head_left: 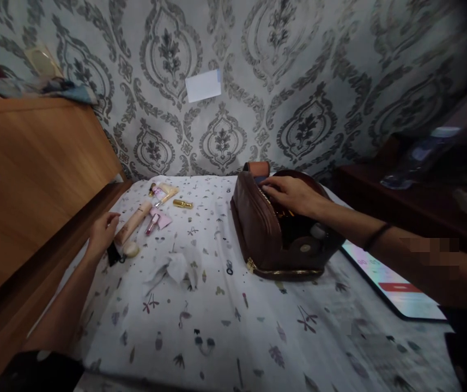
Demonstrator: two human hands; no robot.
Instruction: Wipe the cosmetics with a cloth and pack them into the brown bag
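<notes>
A brown zippered bag (pixel 253 223) stands on the patterned cloth with its top gaping. My right hand (pixel 288 193) reaches over the opening, fingers curled at the zipper edge; what they hold, if anything, is hidden. At the left, my left hand (pixel 104 231) rests beside a long beige tube (pixel 133 222), its fingers bent together. Near it lie a black item (pixel 113 253), a round cream-coloured item (pixel 131 249), a pink lip tube (pixel 152 224) and a gold tube (pixel 183 204). Crumpled white tissue (pixel 178 269) sits nearer to me.
A lit tablet (pixel 396 286) lies under my right forearm. A wooden cabinet (pixel 41 158) borders the left side. On the right, a clear bottle (pixel 417 155) stands on a dark surface. The patterned wall (pixel 220 136) rises behind the cloth, with a white card (pixel 203 86) on it.
</notes>
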